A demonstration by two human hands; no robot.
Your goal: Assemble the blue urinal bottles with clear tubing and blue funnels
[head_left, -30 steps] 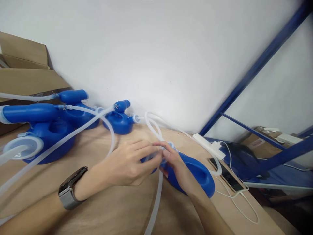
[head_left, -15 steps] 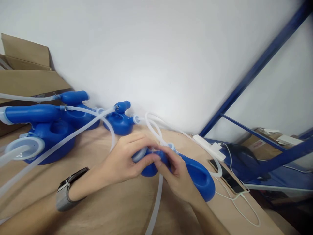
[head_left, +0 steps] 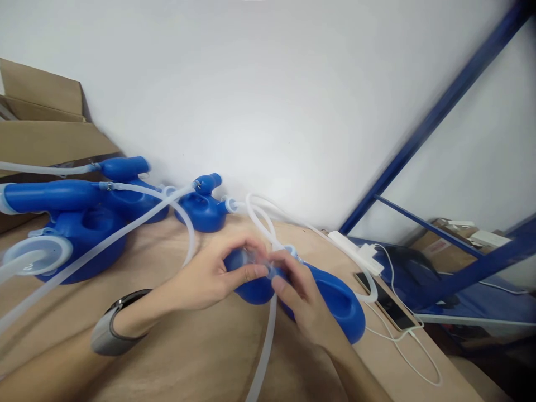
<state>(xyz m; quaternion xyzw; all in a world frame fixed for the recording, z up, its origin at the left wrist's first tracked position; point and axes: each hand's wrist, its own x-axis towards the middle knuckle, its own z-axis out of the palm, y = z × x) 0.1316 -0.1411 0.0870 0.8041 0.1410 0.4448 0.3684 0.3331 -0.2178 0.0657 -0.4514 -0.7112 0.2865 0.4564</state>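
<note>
Several blue plastic bottles with handles and white tubes stand on the table. The nearest to my hands is a blue bottle (head_left: pixel 341 304) at centre right, its neck end between my hands. My left hand (head_left: pixel 209 276) curls over the blue neck, thumb and fingers closing around a small translucent part, blurred. My right hand (head_left: pixel 304 293) pinches at the same spot from the right, its fingertips almost touching the left thumb. What exactly the fingertips hold is too small and smeared to tell. A white tube (head_left: pixel 263 352) hangs below them toward the near edge.
Left are more blue bottles (head_left: pixel 90 240) joined to tubes, before an open cardboard box (head_left: pixel 50 137). On the right lie a power strip (head_left: pixel 354 251), a phone (head_left: pixel 389 301) and a white cable (head_left: pixel 431 357). A blue metal shelf frame (head_left: pixel 419 134) stands beyond.
My fingertips have parted slightly, and a translucent part now shows between them. The left wrist has rolled a little, and the view has shifted slightly.
</note>
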